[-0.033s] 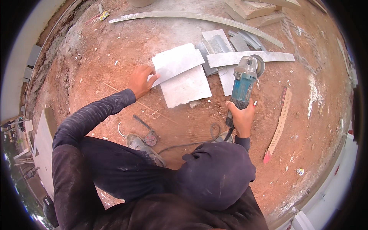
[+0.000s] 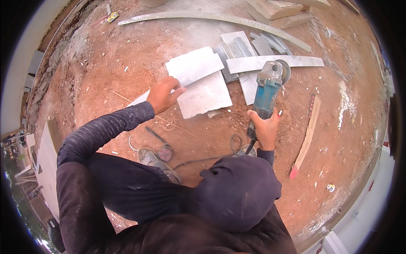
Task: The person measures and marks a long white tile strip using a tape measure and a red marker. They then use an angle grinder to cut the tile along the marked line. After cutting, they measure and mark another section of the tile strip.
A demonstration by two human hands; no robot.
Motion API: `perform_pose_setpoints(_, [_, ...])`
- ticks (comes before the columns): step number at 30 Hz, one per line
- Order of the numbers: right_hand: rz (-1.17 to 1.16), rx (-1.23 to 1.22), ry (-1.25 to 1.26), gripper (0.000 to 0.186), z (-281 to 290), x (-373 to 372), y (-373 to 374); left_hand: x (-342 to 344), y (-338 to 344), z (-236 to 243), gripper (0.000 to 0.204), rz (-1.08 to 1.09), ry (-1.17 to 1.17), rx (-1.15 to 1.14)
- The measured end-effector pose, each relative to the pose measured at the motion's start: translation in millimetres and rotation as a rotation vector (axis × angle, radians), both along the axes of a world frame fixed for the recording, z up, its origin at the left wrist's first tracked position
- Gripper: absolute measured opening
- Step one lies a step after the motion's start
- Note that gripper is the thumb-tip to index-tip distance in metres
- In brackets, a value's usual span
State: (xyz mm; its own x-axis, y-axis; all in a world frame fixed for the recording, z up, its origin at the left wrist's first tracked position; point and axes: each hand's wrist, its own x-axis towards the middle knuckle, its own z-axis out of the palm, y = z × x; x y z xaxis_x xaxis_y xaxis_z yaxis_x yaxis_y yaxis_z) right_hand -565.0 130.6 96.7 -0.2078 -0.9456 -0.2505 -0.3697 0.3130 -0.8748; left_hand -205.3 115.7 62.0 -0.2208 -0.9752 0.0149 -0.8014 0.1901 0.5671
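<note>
One grinder point(image 2: 264, 95) in right hand point(image 2: 266, 130)

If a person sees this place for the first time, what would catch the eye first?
Probably the teal angle grinder, right of centre, gripped in the right hand. Next, the bright white slabs near the middle, with the left hand at their left edge. Beyond them, a long pale strip runs across the top.

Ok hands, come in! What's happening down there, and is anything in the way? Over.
Right hand gripping blue grinder. Left hand at pale strip beside white slabs, grip unclear. Cord lying between shoes.
</note>
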Motion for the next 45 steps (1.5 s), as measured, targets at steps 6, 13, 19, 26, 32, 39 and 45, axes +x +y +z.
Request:
perform_pose_setpoints(6, [-0.043, 0.068, -0.159, 0.051, -13.8, 15.9, -1.0, -186.8, 26.8, 47.8, 0.078, 0.005, 0.505, 0.107])
perform_pose_setpoints(13, [-0.036, -0.144, -0.07, 0.026, -53.0, 5.3, 8.5, -236.9, 12.4, 46.1, 0.091, 0.199, 0.556, 0.144])
perform_pose_setpoints(19, [0.016, -0.132, 0.174, 0.042, -41.8, 8.7, 11.6, -235.8, 10.9, 31.3, 0.094, 0.218, 0.492, 0.203])
perform_pose_setpoints(26, [0.122, 0.054, 0.366, 0.063, 5.8, 52.1, -12.3, -121.3, -27.8, -28.8, 0.04, 0.551, 0.231, -0.498])
perform_pose_setpoints(32, [0.281, -0.072, 0.614, 0.058, 14.2, 82.1, -33.5, 33.9, 4.2, -137.3, 0.071, 1.12, -0.219, -0.146])
perform_pose_setpoints(39, [0.274, -0.181, 0.653, 0.041, 3.4, 109.8, -40.2, 91.1, 38.0, -133.4, 0.071, 0.653, -0.418, 0.148])
perform_pose_setpoints(45, [0.24, -0.141, 0.582, 0.036, -20.1, 109.1, -37.0, 102.3, 20.8, -105.2, 0.069, 0.571, -0.482, 0.003])
